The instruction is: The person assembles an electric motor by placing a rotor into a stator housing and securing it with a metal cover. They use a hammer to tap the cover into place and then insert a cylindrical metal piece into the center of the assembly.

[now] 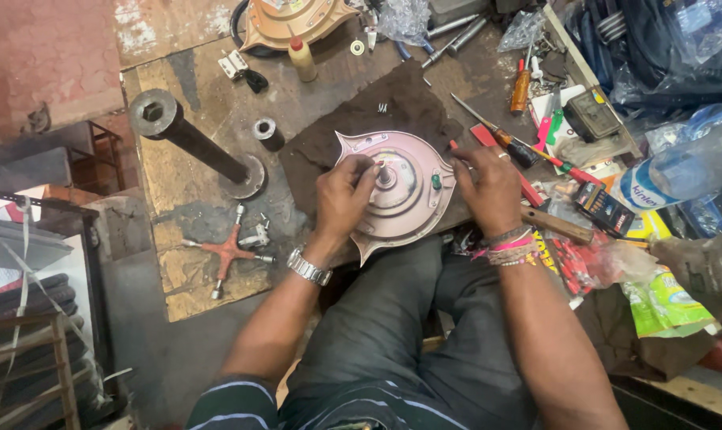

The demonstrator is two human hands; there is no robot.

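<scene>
motor housing (401, 195): smooth pinkish painted metal, slight sheen
cloth (377, 119): rough dark matt fabric
bench (186, 183): worn, scuffed wood

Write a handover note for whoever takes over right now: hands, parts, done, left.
Left hand: fingertips at the centre shaft of the round pinkish metal fan motor housing; holds nothing I can make out.
Right hand: rests on the housing's right rim, steadying it.
Housing lies flat on a dark brown cloth on the bench.
Red-handled screwdriver lies beside the right hand; orange cross wrench to the left.
Done: cannot tell. Left: the housing is in hand, the shaft being handled.
</scene>
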